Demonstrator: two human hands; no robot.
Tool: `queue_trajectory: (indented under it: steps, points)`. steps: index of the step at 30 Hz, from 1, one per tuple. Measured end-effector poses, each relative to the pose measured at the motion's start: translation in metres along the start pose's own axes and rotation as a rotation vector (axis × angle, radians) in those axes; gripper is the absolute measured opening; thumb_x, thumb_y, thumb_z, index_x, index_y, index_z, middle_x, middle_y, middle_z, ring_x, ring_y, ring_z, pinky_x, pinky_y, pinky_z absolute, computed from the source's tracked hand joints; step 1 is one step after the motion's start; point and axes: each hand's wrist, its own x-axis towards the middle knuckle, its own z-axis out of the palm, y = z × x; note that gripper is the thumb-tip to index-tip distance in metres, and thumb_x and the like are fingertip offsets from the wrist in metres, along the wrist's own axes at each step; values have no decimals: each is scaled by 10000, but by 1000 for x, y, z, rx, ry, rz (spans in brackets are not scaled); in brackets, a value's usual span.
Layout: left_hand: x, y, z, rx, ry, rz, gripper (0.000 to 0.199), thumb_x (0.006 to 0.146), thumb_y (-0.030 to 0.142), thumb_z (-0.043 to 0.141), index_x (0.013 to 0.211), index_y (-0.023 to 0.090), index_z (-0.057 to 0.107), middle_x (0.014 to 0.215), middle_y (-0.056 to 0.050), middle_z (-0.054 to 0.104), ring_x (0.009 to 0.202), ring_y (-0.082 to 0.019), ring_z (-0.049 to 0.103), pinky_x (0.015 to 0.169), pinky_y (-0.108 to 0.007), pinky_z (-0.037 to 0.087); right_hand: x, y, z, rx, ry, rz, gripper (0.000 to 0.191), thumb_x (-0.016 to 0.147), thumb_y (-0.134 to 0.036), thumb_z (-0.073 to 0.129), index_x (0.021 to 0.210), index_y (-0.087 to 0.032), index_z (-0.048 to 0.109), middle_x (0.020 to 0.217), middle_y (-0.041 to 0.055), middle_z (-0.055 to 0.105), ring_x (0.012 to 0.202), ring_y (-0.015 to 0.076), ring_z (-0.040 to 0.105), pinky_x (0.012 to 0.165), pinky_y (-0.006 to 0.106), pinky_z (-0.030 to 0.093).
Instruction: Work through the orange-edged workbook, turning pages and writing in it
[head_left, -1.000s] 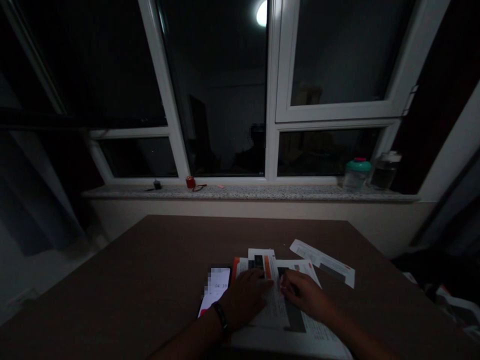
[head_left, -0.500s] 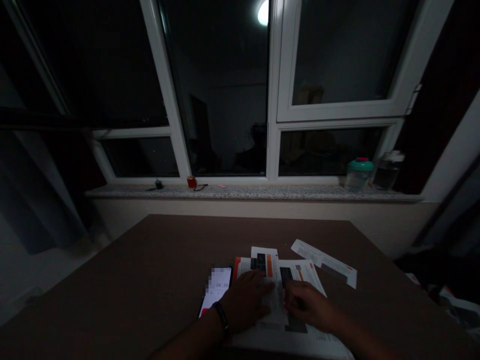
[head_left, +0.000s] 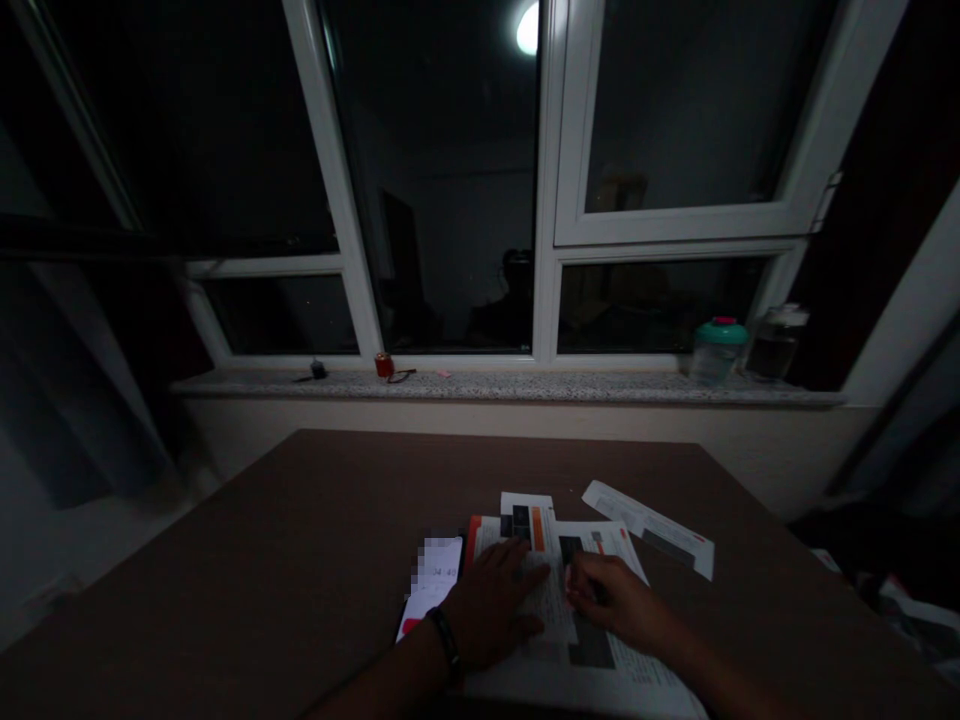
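Note:
My left hand [head_left: 495, 605], with a dark band on the wrist, lies with its fingers spread on a printed paper strip [head_left: 553, 600]. Under the strip is a larger printed sheet or booklet [head_left: 577, 690] with red and orange marks; the strip's top end sticks out past its far edge. My right hand [head_left: 611, 598] is closed, thumb and fingers pinched together beside the strip's right edge. What sits in the pinch is too dark to make out. A lit phone [head_left: 435, 580] with a timer lies just left of the sheet.
Another cut paper strip [head_left: 649, 528] lies at the right on the brown table [head_left: 360, 500]. Behind the table, a speckled windowsill [head_left: 510, 384] bears a green-lidded bottle [head_left: 716, 350], a clear bottle [head_left: 778, 342], a red jar [head_left: 384, 365] and a small dark bottle [head_left: 317, 369].
My right hand has shifted very slightly along the strip's edge, still pinched. The strip's top has moved a touch left. My left hand stays almost in place. The phone's timer has advanced.

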Motion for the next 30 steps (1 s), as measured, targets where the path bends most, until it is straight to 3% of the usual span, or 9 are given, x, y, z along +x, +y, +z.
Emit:
queue_trajectory:
  steps: [6, 11, 17, 26, 30]
  points:
    - [0, 2, -4, -16, 17, -4, 615, 884, 405, 663, 1427, 269, 409, 1507, -119, 327, 1374, -355, 278, 1088, -538, 279, -8, -7, -1, 11, -105, -68, 172, 743, -111, 572, 641, -199, 465, 680, -38, 527, 649, 117, 528, 583, 201, 367]
    - [0, 3, -7, -18, -8, -18, 618, 885, 408, 660, 1431, 264, 408, 1504, -127, 330, 1372, -354, 285, 1090, -528, 279, -8, 1, 3, 38, -114, -52, 178, 706, -83, 575, 621, -196, 467, 678, -37, 561, 635, 115, 543, 556, 194, 354]
    - [-1, -2, -1, -38, 25, 11, 590, 899, 405, 631, 1427, 270, 405, 1512, -112, 321, 1377, -350, 276, 1091, -528, 274, -8, -1, 2, 2, -82, -39, 121, 723, -89, 581, 716, -200, 533, 717, -36, 573, 662, 122, 559, 586, 198, 381]
    - [-1, -2, -2, -27, 12, 9, 640, 871, 397, 666, 1435, 284, 387, 1509, -110, 322, 1371, -362, 278, 1079, -543, 278, 7, 6, -1, -168, 93, -33, 82, 850, -155, 506, 799, -208, 542, 751, -14, 579, 702, 142, 569, 639, 228, 411]
    - [-1, 0, -7, -37, 34, 62, 570, 869, 435, 670, 1376, 293, 452, 1463, -87, 389, 1334, -333, 340, 1075, -504, 299, 5, 7, -1, -163, 81, -27, 75, 824, -144, 527, 807, -216, 543, 755, -20, 587, 704, 142, 572, 635, 225, 408]
